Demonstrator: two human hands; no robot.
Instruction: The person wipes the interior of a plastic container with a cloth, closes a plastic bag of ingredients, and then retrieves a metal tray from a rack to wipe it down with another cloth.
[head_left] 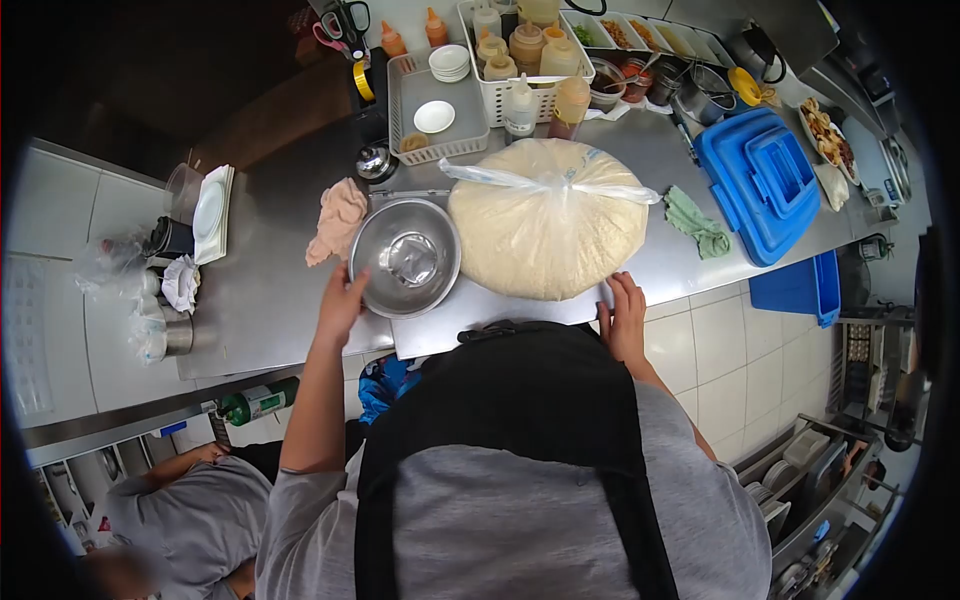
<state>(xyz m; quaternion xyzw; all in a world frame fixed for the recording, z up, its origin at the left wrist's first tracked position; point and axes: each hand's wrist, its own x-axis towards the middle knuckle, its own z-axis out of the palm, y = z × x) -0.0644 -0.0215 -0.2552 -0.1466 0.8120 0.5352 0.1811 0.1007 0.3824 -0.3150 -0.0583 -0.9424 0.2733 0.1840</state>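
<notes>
A shiny metal mixing bowl [366, 240] sits on the counter, with what looks like clear plastic in its bottom. My left hand [343, 304] grips its left rim, thumb on the rim's near side. To the bowl's right lies a large, bulging clear plastic bag of pale, grainy contents [545, 235], its top tied in a knot. My right hand [627, 312] rests by the bag's lower right side at the counter edge, fingers apart and holding nothing visible. A flat white board or tray [430, 335] lies under the bowl and bag, reaching the front edge.
A pink cloth [338, 220] lies left of the bowl, a green cloth [697, 222] right of the bag. Behind stand a grey basket [455, 150] with small plates and a white basket of sauce bottles [497, 105]. A blue lid [735, 225] lies far right. Another person [190, 510] is at lower left.
</notes>
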